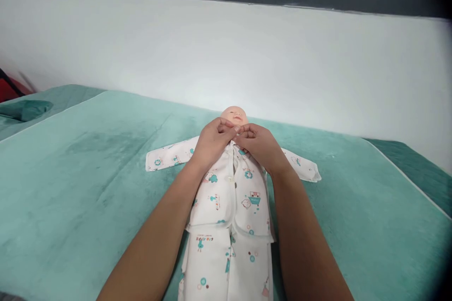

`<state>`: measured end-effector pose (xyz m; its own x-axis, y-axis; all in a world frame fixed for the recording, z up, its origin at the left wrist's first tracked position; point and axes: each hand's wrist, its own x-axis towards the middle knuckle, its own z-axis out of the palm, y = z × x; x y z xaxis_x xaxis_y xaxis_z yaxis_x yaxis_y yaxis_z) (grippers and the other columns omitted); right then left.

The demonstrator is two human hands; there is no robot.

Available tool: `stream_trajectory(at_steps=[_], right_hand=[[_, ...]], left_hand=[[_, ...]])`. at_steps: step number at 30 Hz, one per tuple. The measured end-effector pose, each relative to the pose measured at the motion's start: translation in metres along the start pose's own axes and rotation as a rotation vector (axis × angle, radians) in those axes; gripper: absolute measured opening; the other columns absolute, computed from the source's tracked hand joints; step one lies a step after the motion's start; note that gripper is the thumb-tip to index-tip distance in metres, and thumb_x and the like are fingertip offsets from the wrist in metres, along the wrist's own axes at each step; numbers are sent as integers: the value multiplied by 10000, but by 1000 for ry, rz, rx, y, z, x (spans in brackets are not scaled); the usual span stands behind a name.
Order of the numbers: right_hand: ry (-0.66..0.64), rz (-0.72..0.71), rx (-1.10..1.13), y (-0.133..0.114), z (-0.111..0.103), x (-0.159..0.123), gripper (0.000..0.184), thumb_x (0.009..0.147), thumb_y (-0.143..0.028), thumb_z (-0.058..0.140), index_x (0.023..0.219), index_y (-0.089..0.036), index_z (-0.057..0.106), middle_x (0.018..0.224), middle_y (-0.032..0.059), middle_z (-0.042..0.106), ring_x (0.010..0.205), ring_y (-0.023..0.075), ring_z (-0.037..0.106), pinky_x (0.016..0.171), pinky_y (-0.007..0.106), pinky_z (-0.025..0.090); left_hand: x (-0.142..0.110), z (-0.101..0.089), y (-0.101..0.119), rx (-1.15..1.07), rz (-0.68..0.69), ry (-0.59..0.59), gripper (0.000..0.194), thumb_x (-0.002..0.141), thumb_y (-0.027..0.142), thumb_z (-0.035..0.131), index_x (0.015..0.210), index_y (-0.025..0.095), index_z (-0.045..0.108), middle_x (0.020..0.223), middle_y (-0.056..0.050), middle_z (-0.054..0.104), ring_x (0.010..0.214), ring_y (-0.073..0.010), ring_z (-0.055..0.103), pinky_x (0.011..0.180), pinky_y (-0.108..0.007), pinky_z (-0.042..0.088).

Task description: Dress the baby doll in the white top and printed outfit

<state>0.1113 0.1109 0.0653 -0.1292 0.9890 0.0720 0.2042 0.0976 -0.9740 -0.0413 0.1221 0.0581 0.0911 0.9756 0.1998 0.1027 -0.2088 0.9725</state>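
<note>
A baby doll (236,113) lies on its back, dressed in a white printed baby jacket (215,197) and matching trousers (212,263). At the jacket's neckline, just below the doll's chin, my left hand (217,140) is closed in a pinch on the collar. My right hand (259,143) pinches the collar from the other side, its fingertips touching or nearly touching the left ones. What exactly lies between the fingertips is hidden. Down the chest, the jacket's front edges meet, with a small gap midway. Both sleeves stretch out flat to the sides.
A green plush cover (106,174) spreads under the doll, with darker green fabric (413,164) beyond its white edging. Behind it rises a white wall (212,47) with a dark band above. Something red (7,89) shows at the far left.
</note>
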Motion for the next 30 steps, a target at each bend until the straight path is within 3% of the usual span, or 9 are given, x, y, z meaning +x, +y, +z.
stream_trajectory(at_steps=[4, 9, 17, 21, 25, 28, 30], right_hand=[[36, -34, -191, -1, 3, -2, 200, 768, -343, 652, 924, -224, 617, 632, -63, 525, 559, 100, 444, 532, 239, 360], [58, -75, -242, -1, 10, -7, 325, 760, -341, 650, 1061, -245, 574, 728, -46, 601, 658, 138, 549, 611, 266, 422], [180, -63, -374, 1, 28, -24, 480, 795, -320, 563, 1263, -248, 483, 935, -2, 614, 765, 157, 576, 684, 292, 422], [222, -139, -414, 3, 32, -42, 396, 787, -369, 599, 1136, -225, 480, 1033, 34, 592, 810, 166, 552, 730, 305, 431], [216, -199, -630, -4, 39, -59, 231, 788, -293, 566, 971, -207, 453, 982, 60, 575, 790, 180, 522, 689, 304, 389], [242, -165, -768, -10, 42, -65, 84, 840, -283, 497, 852, -223, 440, 873, 42, 577, 709, 177, 480, 623, 299, 317], [246, -115, -781, -13, 41, -66, 106, 854, -291, 489, 782, -230, 440, 783, 24, 579, 649, 169, 448, 587, 295, 278]], left_hand=[[-1, 2, 5, -63, -72, -3, 261, 758, 385, 725, 909, 199, 620, 762, -13, 643, 679, -137, 584, 626, -264, 423], [-2, -1, 9, -182, -171, 14, 241, 708, 233, 713, 923, 202, 610, 780, -18, 658, 662, -131, 588, 613, -263, 427], [-2, -4, 0, -174, -91, -14, 193, 700, 227, 675, 883, 186, 627, 797, -16, 650, 721, -134, 596, 653, -254, 441], [-10, -8, -2, -71, -1, 4, 182, 723, 236, 661, 896, 181, 650, 847, -16, 636, 786, -134, 589, 730, -260, 452], [-23, -24, 6, 1, 31, -135, 179, 812, 352, 636, 879, 191, 677, 829, -14, 630, 756, -128, 562, 703, -259, 430], [-29, -38, 13, 87, -7, -232, 201, 829, 389, 629, 851, 202, 702, 777, -9, 620, 698, -124, 536, 644, -257, 400], [-30, -45, 17, 122, -38, -284, 205, 822, 398, 637, 851, 212, 718, 775, -15, 630, 686, -132, 542, 621, -261, 396]])
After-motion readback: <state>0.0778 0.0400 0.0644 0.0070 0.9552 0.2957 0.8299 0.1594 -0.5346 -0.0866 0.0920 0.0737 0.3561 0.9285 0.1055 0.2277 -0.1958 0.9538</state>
